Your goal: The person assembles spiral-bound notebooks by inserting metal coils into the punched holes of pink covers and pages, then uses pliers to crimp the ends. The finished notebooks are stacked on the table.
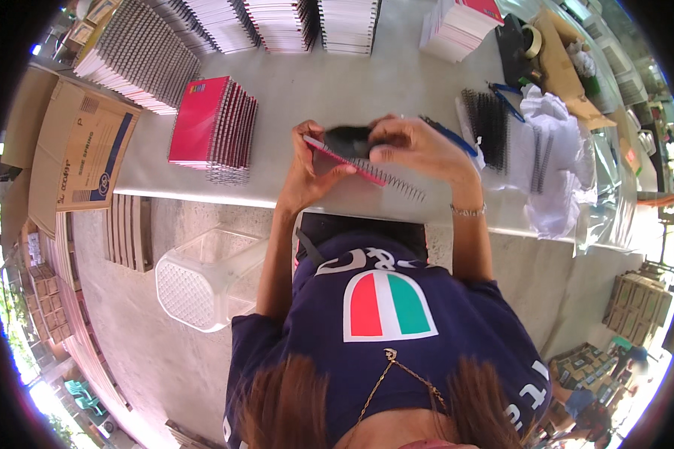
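My left hand (307, 168) grips a thin notebook (367, 175) with a pink-red edge, tilted above the table's near part. A dark metal spiral coil (401, 183) runs along its edge, and its loose end sticks out past the notebook to the right. My right hand (416, 146) is closed over the coil side, its fingers curled round a black object (348, 140) that lies between both hands. That object is blurred and partly covered, so its kind cannot be made out. Beside my right wrist lies a blue-handled tool (453, 136), partly hidden by the hand.
A stack of red spiral notebooks (202, 123) stands left on the table, with taller stacks (138, 56) behind. At right lie black coils (487, 123), crumpled white paper (558, 142) and a tape roll (532, 41). A cardboard box (86, 150) and clear plastic stool (191, 288) are at left.
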Action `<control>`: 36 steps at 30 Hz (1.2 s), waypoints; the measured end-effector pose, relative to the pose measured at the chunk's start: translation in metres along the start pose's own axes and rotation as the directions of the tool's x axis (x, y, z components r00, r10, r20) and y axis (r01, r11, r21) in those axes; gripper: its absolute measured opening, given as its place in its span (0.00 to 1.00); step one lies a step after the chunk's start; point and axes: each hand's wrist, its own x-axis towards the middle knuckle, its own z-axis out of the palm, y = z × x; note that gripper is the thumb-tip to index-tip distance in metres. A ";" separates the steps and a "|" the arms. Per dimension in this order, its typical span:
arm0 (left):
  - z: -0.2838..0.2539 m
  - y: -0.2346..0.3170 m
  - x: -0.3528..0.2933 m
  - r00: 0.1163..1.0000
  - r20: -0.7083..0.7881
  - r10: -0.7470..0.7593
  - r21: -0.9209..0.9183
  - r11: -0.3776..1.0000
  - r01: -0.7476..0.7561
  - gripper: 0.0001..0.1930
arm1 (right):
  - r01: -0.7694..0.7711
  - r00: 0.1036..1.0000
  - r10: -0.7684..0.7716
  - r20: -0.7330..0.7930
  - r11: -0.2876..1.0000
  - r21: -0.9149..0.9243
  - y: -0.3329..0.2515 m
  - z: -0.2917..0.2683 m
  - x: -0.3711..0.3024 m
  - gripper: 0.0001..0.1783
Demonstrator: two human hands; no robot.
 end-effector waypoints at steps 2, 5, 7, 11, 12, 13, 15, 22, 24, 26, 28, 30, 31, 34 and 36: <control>-0.003 0.002 0.004 0.999 0.006 -0.042 0.039 0.998 0.041 0.44 | 0.084 0.974 -0.144 0.176 0.946 0.314 -0.010 0.001 -0.005 0.21; -0.004 0.011 0.005 0.997 0.014 0.071 0.181 0.981 -0.072 0.46 | 0.075 0.997 -0.075 0.023 0.997 0.001 -0.003 -0.001 0.016 0.23; -0.001 0.012 0.005 0.999 0.036 0.008 0.056 0.998 -0.010 0.48 | -0.007 0.999 -0.002 -0.043 0.978 -0.207 -0.005 -0.005 0.024 0.25; -0.003 0.012 0.009 0.996 0.072 -0.043 -0.066 0.997 0.048 0.53 | 0.088 0.996 -0.089 -0.006 0.991 -0.102 -0.003 -0.001 0.026 0.24; -0.003 0.011 0.009 0.997 0.069 -0.021 -0.086 0.996 0.027 0.53 | 0.085 0.996 -0.086 0.000 0.990 -0.112 -0.005 0.001 0.025 0.24; -0.003 0.012 0.009 0.998 0.061 -0.031 -0.116 0.993 0.038 0.53 | 0.083 0.997 -0.083 0.005 0.989 -0.124 -0.007 0.004 0.024 0.23; -0.002 0.013 0.009 0.998 0.046 -0.053 -0.174 0.983 0.060 0.52 | -0.025 0.995 -0.001 -0.097 0.964 -0.266 -0.006 0.004 0.033 0.23; 0.018 0.009 0.001 0.942 -0.334 0.031 0.206 0.978 0.041 0.32 | -0.134 0.658 -0.438 -0.613 0.733 -0.667 0.051 -0.009 0.004 0.29; 0.021 0.018 -0.003 0.921 -0.381 -0.077 0.075 0.991 0.113 0.26 | -0.468 0.622 -0.394 -0.676 0.505 -0.725 0.054 0.001 -0.026 0.27; 0.017 0.019 -0.008 0.924 -0.330 -0.192 -0.081 0.981 0.175 0.21 | -0.474 0.621 -0.395 -0.677 0.499 -0.726 0.069 0.004 -0.044 0.25; 0.014 0.023 -0.009 0.910 -0.303 -0.281 -0.133 0.959 0.252 0.18 | -0.425 0.606 -0.396 -0.690 0.573 -0.701 0.073 0.010 -0.053 0.23; 0.012 0.027 -0.009 0.903 -0.310 -0.298 -0.099 0.954 0.281 0.15 | -0.298 0.580 -0.393 -0.714 0.713 -0.634 0.065 0.012 -0.059 0.21; 0.009 0.028 -0.008 0.909 -0.309 -0.280 -0.094 0.960 0.264 0.15 | -0.250 0.545 -0.408 -0.733 0.755 -0.606 0.054 0.018 -0.060 0.21; 0.004 0.028 -0.006 0.952 -0.272 -0.144 -0.123 0.986 0.113 0.15 | -0.067 0.506 -0.440 -0.741 0.837 -0.543 0.024 0.048 -0.052 0.21; 0.002 0.031 -0.005 0.950 -0.272 -0.153 -0.131 0.984 0.121 0.15 | 0.086 0.572 -0.478 -0.667 0.843 -0.531 0.009 0.069 -0.041 0.22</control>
